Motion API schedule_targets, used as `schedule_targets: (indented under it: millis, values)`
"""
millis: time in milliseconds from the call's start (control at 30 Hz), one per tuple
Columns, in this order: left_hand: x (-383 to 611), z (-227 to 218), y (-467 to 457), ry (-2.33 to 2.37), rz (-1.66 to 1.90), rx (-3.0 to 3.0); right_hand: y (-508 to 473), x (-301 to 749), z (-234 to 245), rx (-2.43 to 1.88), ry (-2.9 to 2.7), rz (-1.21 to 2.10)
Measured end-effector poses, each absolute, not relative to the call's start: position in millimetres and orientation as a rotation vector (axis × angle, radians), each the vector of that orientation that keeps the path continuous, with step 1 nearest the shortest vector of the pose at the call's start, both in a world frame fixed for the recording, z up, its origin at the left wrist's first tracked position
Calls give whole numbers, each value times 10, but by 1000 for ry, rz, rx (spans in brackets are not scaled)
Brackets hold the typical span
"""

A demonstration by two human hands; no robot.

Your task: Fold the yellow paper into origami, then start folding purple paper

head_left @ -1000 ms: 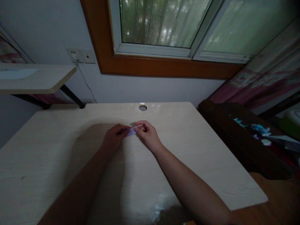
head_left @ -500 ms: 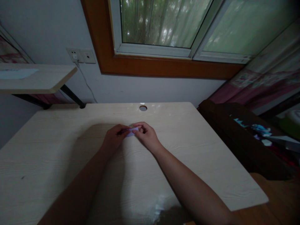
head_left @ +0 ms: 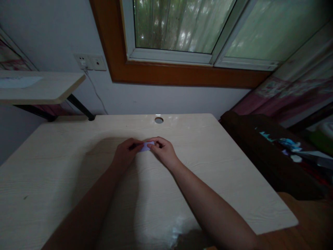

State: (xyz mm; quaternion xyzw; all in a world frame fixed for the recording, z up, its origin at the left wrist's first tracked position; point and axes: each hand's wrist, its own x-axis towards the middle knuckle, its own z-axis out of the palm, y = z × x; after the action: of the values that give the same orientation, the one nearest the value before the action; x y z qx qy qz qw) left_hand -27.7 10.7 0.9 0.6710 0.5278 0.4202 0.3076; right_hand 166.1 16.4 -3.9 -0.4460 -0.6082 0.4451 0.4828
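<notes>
A small piece of pale purple paper is held between both hands, low over the light wood-grain desk. My left hand pinches its left end between thumb and fingers. On the opposite end, my right hand has its thumb on the near face and its index finger along the far edge. The fingers cover both ends of the paper, so its full shape and any folds are hidden.
A round cable hole lies near the desk's back edge. At the left, a raised shelf stands on black legs. A cord hangs from the wall socket. Dark furniture with assorted items stands beyond the right edge.
The paper looks slightly flatter and its visible face has shifted a little between the fingers. My right hand's index finger has moved slightly. Both arms stay in nearly the same place.
</notes>
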Motion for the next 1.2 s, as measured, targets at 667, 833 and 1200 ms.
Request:
schedule_targets:
  millis: [667, 833, 1200]
  values:
    - [-288, -8, 118, 1385, 1103, 1771, 163, 1674, -22, -1063, -1516, 1066]
    - [-293, -43, 137, 1404, 1122, 1756, 169, 1672, -37, -1064, -1508, 1061]
    - [-275, 18, 114, 1420, 1156, 1726, 154, 1652, -13, -1104, -1489, 1132]
